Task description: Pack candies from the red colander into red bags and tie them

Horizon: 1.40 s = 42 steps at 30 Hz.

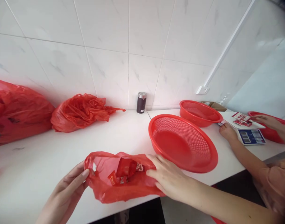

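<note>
A thin red plastic bag [107,194] lies with its mouth spread wide at the front edge of the table. Inside it are several small red wrapped packets [127,168], some with white print. My left hand [72,183] pinches the bag's left rim between thumb and fingers. At the opposite end, my right hand [167,175] is closed over the right rim, its fingertips partly hidden in the folds. Just behind my right hand stands a red perforated plastic basket [179,146], with nothing in it.
Two full red bags [18,115] [79,113] sit against the wall at left. A dark flask [141,102] stands behind. Further right are another red basket [200,115] and a digital scale [251,137], where a co-worker's hands [228,132] handle packets [242,119].
</note>
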Motion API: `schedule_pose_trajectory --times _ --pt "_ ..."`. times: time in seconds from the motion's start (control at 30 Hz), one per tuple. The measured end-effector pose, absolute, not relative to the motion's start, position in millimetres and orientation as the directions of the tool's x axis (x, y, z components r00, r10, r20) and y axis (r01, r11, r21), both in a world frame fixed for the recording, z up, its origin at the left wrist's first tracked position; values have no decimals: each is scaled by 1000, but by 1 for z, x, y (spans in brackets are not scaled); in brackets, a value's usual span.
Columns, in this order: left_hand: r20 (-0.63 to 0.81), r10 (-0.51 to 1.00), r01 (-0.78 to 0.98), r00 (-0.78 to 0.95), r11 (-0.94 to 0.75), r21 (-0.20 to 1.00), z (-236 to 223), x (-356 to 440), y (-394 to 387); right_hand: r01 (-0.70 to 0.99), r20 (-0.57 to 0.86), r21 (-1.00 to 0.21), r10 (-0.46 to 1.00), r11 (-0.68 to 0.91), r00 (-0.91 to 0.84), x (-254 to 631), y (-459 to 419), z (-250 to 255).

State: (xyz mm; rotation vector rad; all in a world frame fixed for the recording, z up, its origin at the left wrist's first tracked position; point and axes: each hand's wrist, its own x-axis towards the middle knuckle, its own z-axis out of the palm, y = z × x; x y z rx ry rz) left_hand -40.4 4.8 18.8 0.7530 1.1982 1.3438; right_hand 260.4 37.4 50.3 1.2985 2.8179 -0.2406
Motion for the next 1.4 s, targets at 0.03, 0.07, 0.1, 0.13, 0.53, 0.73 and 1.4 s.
schedule_pose_trajectory --times 0.03,0.07,0.1,0.13,0.53,0.73,1.4 --pt "-198 965 -317 -173 136 939 20 -45 4 792 -168 -120 774 598 -610 264 36 52" --pt "-186 965 -322 -184 120 939 22 -48 5 821 -227 -129 789 556 -571 267 36 56" --pt "-174 965 -323 -195 105 941 27 -51 7 837 -258 -168 796 522 -548 269 39 62" --pt "-156 965 -322 -211 81 943 33 -54 9 835 -247 -240 800 495 -546 272 45 71" --pt "202 963 -157 -180 -231 960 132 -64 52 531 202 -737 885 419 -418 270 122 184" --pt "194 969 -237 -154 -227 945 139 -62 68 644 -23 -626 815 440 -579 272 133 211" --pt "-39 998 92 40 36 995 126 -11 75 172 475 -644 565 746 -674 153 129 173"
